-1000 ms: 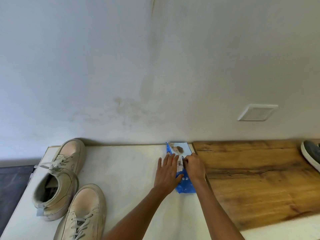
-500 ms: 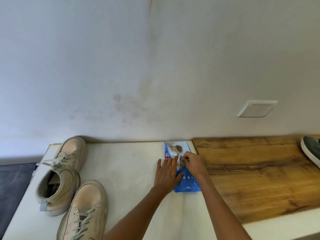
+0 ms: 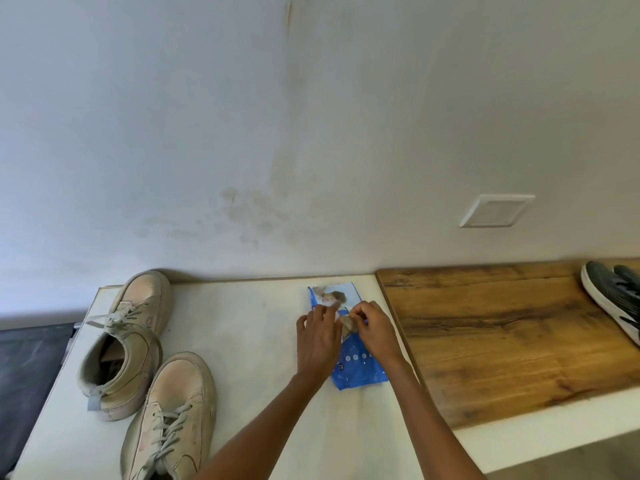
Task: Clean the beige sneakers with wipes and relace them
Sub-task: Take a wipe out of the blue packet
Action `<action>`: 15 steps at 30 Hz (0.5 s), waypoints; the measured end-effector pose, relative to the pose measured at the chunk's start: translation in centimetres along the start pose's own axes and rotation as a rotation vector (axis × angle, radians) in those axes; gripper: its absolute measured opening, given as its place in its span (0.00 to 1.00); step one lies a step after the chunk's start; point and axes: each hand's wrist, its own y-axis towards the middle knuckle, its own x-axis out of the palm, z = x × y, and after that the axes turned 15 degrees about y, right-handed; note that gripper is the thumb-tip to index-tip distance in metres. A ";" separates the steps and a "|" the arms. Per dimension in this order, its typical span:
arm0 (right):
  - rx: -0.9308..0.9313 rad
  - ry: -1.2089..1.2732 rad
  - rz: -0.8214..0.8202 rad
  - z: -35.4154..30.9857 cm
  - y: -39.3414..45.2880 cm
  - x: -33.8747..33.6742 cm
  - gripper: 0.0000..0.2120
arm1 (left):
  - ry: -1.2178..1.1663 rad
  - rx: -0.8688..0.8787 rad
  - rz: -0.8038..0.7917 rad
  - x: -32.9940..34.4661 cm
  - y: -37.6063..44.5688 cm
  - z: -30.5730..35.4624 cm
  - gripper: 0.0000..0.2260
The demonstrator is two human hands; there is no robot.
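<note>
Two beige sneakers stand on the white table (image 3: 242, 341) at the left: the far sneaker (image 3: 128, 341) with loose laces, the near sneaker (image 3: 173, 417) laced, toe pointing away. A blue pack of wipes (image 3: 356, 368) lies flat near the table's right edge. My left hand (image 3: 318, 336) rests flat on the pack with its fingers spread. My right hand (image 3: 372, 329) pinches the flap at the pack's middle, lifted slightly. What lies under the flap is hidden by my fingers.
A brown wooden board (image 3: 502, 337) adjoins the table on the right, with a dark sneaker (image 3: 614, 299) at its far right end. The wall (image 3: 311, 133) stands right behind the table. Dark floor (image 3: 27, 368) lies to the left.
The view has shifted slightly. My right hand's fingers have closed on the pack's flap and raised it a little; my left hand stays pressed on the pack.
</note>
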 end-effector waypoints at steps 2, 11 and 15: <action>-0.023 -0.016 0.002 0.1 0.0 0.0 0.02 | 0.024 -0.012 0.039 -0.3 1.5 -0.5 0.15; -0.125 -0.029 0.154 0.0 -1.5 1.0 0.04 | 0.007 0.149 -0.158 -1.4 5.1 -1.5 0.10; -0.046 -0.053 0.220 -0.2 -2.1 1.8 0.05 | -0.185 0.000 -0.272 -1.9 5.1 -1.0 0.08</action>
